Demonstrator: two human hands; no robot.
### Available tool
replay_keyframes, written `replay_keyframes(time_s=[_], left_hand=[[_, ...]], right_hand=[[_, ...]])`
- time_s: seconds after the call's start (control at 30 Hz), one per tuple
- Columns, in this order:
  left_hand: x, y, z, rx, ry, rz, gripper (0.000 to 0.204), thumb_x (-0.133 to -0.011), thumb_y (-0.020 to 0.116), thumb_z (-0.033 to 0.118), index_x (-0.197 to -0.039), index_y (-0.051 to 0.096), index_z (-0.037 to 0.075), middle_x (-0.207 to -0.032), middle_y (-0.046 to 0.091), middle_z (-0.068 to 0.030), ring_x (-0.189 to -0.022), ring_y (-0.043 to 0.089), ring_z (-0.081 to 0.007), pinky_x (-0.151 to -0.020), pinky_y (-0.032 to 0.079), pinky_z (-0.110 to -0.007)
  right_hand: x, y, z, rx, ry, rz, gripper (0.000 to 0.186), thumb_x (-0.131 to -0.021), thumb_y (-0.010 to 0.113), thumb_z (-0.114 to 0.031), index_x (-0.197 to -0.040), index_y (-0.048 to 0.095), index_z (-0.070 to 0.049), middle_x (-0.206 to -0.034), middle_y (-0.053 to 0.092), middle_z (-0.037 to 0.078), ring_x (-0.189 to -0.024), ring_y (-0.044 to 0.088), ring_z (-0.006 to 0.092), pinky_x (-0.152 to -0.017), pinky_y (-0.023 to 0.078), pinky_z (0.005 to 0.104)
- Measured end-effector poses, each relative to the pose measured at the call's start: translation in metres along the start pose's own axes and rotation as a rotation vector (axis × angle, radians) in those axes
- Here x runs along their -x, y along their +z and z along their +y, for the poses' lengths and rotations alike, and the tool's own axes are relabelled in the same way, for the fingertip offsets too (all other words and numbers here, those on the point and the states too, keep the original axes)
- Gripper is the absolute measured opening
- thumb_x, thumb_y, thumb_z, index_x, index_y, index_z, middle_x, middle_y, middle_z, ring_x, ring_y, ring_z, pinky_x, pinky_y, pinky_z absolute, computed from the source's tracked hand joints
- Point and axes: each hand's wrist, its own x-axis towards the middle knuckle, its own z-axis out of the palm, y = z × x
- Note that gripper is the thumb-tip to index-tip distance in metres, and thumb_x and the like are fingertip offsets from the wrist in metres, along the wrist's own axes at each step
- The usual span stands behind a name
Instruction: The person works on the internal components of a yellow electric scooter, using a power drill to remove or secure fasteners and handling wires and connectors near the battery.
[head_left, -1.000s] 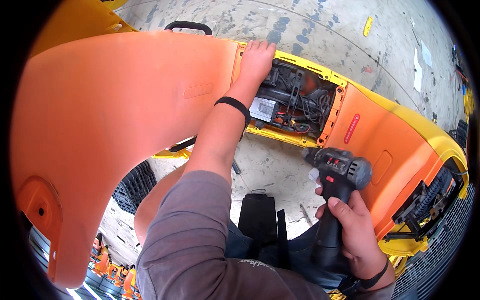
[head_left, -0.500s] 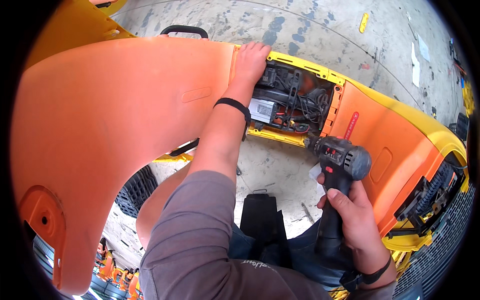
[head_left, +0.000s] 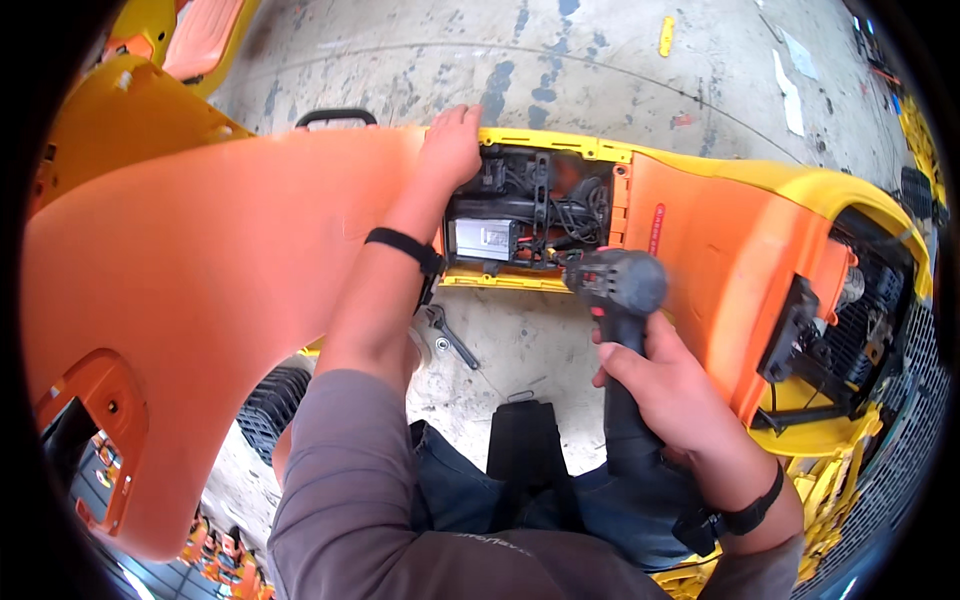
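Two hands work apart; left hand (head_left: 452, 148) presses flat on the orange panel's (head_left: 230, 290) edge; right hand (head_left: 672, 398) grips a power drill (head_left: 618, 300) beside the open wiring bay (head_left: 530, 215), bare concrete floor (head_left: 520, 345) below.

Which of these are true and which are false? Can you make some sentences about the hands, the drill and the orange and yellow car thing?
1. The right hand holds a dark power drill. True.
2. The left hand rests on the edge of the big orange panel. True.
3. The open compartment is full of water. False: it shows wires and a grey box.
4. A wrench lies on the concrete floor. True.
5. The left hand holds the wrench. False: the wrench lies apart from it on the floor.
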Motion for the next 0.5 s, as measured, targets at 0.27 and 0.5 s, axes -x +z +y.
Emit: replay_keyframes(time_s=[0.27, 0.5], left_hand=[[-0.054, -0.235, 0.092, 0.254, -0.045, 0.087, 0.037, -0.092, 0.055, 0.013, -0.129, 0.060, 0.008, -0.112, 0.071, -0.0112, -0.097, 0.068, -0.0272, -0.088, 0.052, -0.036], [0.034, -0.431, 0.222, 0.442, 0.340, 0.968, 0.024, -0.090, 0.051, -0.010, -0.110, 0.064, -0.006, -0.093, 0.071, -0.0109, -0.087, 0.068, -0.0156, -0.081, 0.053, -0.026]], right_hand=[[-0.006, -0.012, 0.005, 0.171, -0.073, -0.054, 0.047, -0.091, 0.059, -0.022, -0.126, 0.045, 0.006, -0.094, 0.062, 0.014, -0.085, 0.062, 0.0219, -0.077, 0.050, 0.0365], [-0.017, -0.012, 0.022, 0.147, -0.157, -0.021, 0.043, -0.086, 0.063, -0.016, -0.119, 0.049, 0.007, -0.094, 0.062, 0.016, -0.075, 0.065, 0.0226, -0.062, 0.054, 0.0376]])
